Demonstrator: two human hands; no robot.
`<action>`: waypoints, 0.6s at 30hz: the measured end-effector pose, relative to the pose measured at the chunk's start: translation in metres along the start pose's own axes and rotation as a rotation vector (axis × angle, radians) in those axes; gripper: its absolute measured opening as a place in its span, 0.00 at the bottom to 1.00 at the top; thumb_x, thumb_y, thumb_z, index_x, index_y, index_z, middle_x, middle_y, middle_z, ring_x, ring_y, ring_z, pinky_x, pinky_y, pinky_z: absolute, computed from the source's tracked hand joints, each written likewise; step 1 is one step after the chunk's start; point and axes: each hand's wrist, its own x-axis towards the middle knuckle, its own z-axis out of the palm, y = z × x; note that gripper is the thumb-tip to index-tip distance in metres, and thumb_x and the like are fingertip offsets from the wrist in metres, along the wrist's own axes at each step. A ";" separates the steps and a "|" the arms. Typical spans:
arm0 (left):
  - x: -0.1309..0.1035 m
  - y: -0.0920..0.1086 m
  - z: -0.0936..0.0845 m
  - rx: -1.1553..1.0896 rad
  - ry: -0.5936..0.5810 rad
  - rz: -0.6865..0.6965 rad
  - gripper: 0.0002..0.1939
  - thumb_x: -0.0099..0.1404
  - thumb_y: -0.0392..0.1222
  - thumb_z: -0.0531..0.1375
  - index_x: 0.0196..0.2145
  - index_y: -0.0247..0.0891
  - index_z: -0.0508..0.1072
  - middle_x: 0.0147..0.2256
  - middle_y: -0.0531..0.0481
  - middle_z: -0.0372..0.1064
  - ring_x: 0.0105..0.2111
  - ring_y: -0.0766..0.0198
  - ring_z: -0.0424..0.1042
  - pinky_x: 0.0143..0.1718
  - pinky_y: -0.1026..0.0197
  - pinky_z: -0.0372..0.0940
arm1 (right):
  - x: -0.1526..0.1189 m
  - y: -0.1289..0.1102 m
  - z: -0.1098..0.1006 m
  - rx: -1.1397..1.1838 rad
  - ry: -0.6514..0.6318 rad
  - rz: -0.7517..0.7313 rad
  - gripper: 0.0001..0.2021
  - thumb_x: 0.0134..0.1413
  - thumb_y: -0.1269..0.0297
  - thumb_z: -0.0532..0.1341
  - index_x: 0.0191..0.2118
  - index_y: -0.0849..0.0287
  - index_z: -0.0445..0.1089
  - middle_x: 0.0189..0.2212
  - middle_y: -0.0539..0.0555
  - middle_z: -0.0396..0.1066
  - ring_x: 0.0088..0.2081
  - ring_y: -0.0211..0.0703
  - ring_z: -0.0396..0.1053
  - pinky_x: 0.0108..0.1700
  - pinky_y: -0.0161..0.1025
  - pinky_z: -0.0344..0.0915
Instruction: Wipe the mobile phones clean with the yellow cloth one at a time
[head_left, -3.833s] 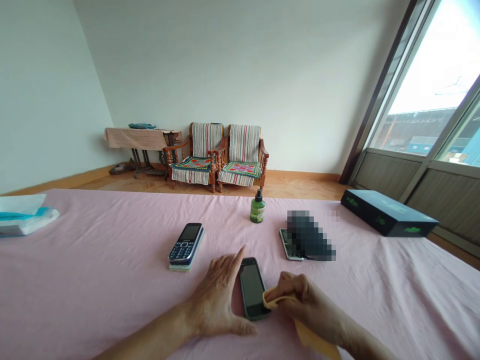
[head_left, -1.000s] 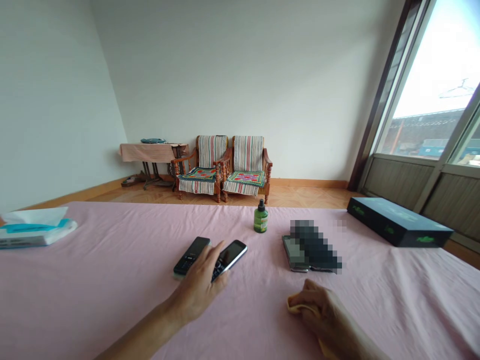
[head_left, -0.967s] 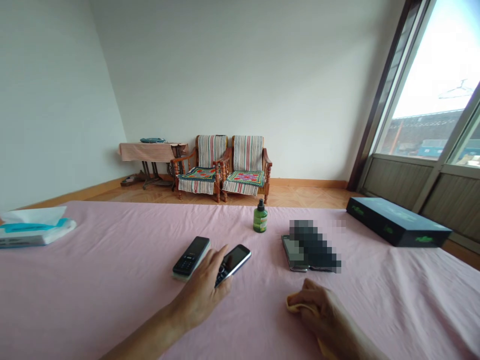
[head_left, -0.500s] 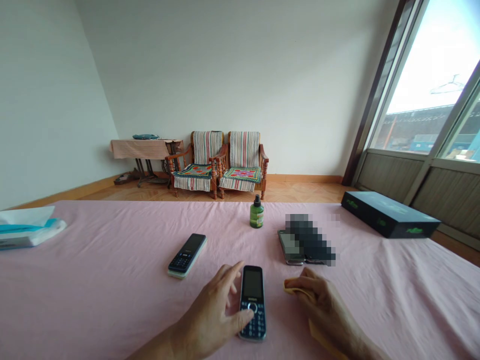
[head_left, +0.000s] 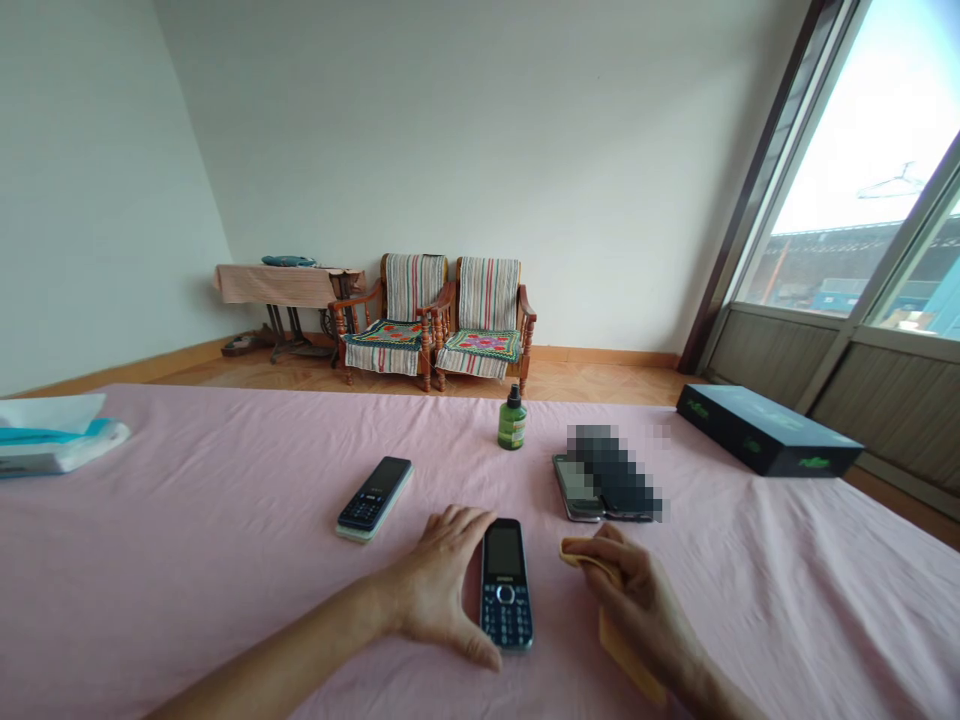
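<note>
A dark keypad phone point(head_left: 506, 585) lies face up on the pink cloth point(head_left: 247, 590), near the front middle. My left hand point(head_left: 442, 585) rests around its left side, thumb at the lower left corner and fingertips by the upper left edge, fingers apart. To the right of the phone, my right hand point(head_left: 637, 590) pinches a folded yellow cloth point(head_left: 626, 660), part of which hangs below the palm. Farther left lies a second keypad phone point(head_left: 375, 497) on top of a pale object. Behind my right hand, a grey phone-like item point(head_left: 579, 490) sits beside a pixelated dark one.
A green spray bottle point(head_left: 512, 420) stands behind the phones. The black box point(head_left: 765, 430) is at the back right, and a tissue pack point(head_left: 60, 440) at the far left. Two wooden chairs point(head_left: 480, 310) and a covered table point(head_left: 277, 287) stand beyond.
My left thumb has come off the phone's keypad down to its lower left side, and the left fingers have closed in on its upper edge. The view has shifted slightly.
</note>
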 end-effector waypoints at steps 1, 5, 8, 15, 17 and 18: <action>0.001 0.001 0.001 -0.005 0.017 -0.002 0.62 0.35 0.64 0.70 0.63 0.39 0.53 0.60 0.36 0.54 0.58 0.35 0.52 0.59 0.34 0.44 | 0.002 -0.005 0.002 -0.012 -0.003 0.017 0.11 0.53 0.65 0.57 0.36 0.58 0.77 0.31 0.55 0.66 0.37 0.46 0.66 0.38 0.39 0.62; 0.002 0.002 0.008 -0.019 0.064 -0.001 0.61 0.35 0.65 0.70 0.63 0.39 0.53 0.58 0.36 0.56 0.57 0.36 0.54 0.59 0.34 0.45 | 0.015 -0.024 0.014 -0.096 -0.135 0.000 0.12 0.54 0.66 0.55 0.35 0.58 0.78 0.31 0.55 0.67 0.36 0.45 0.67 0.39 0.39 0.62; 0.002 0.000 0.010 -0.010 0.054 -0.030 0.61 0.37 0.64 0.69 0.63 0.38 0.51 0.59 0.34 0.53 0.58 0.34 0.51 0.59 0.32 0.42 | 0.030 -0.030 0.026 -0.171 -0.204 -0.053 0.13 0.54 0.68 0.55 0.37 0.57 0.78 0.30 0.53 0.66 0.32 0.41 0.68 0.35 0.37 0.62; 0.002 0.004 0.004 0.015 0.085 -0.019 0.58 0.34 0.65 0.69 0.59 0.38 0.57 0.53 0.38 0.60 0.52 0.40 0.58 0.57 0.37 0.50 | 0.055 -0.014 0.040 -0.170 -0.157 -0.038 0.14 0.53 0.71 0.55 0.37 0.57 0.78 0.28 0.52 0.68 0.32 0.41 0.68 0.35 0.35 0.61; 0.002 0.005 0.003 0.023 0.077 -0.025 0.58 0.34 0.66 0.69 0.59 0.37 0.58 0.52 0.38 0.60 0.52 0.40 0.58 0.57 0.37 0.51 | 0.054 -0.011 0.038 -0.161 -0.172 -0.050 0.14 0.51 0.72 0.55 0.34 0.58 0.78 0.27 0.51 0.66 0.31 0.40 0.67 0.33 0.35 0.61; 0.002 0.006 0.002 0.024 0.074 -0.030 0.58 0.34 0.66 0.69 0.59 0.36 0.57 0.52 0.38 0.59 0.52 0.41 0.58 0.57 0.38 0.51 | 0.052 -0.011 0.036 -0.148 -0.201 -0.058 0.13 0.50 0.73 0.55 0.33 0.58 0.78 0.27 0.51 0.64 0.30 0.39 0.66 0.33 0.34 0.60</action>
